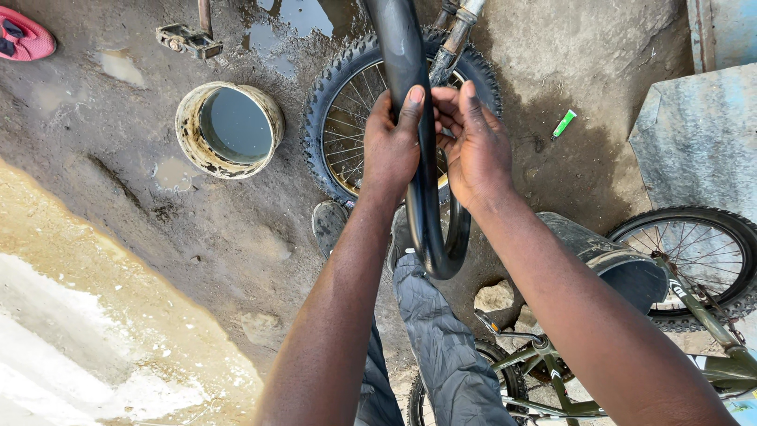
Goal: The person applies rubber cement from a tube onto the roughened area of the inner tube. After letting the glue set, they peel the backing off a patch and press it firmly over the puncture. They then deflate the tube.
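Note:
A black rubber inner tube (426, 213) hangs in a loop in front of me, running up out of the top of the view. My left hand (392, 150) grips its left side, fingers wrapped round the tube. My right hand (475, 146) holds the same stretch from the right, fingertips pressing on the rubber. Both hands meet at the tube, above a knobbly bicycle wheel (347, 118) with spokes that lies on the muddy ground below.
A round basin of water (230, 128) sits on the wet ground to the left. A small green tube (564, 124) lies to the right. A green bicycle (694, 276) and a black bucket (623, 264) stand at lower right. My grey trouser leg (441, 339) is below.

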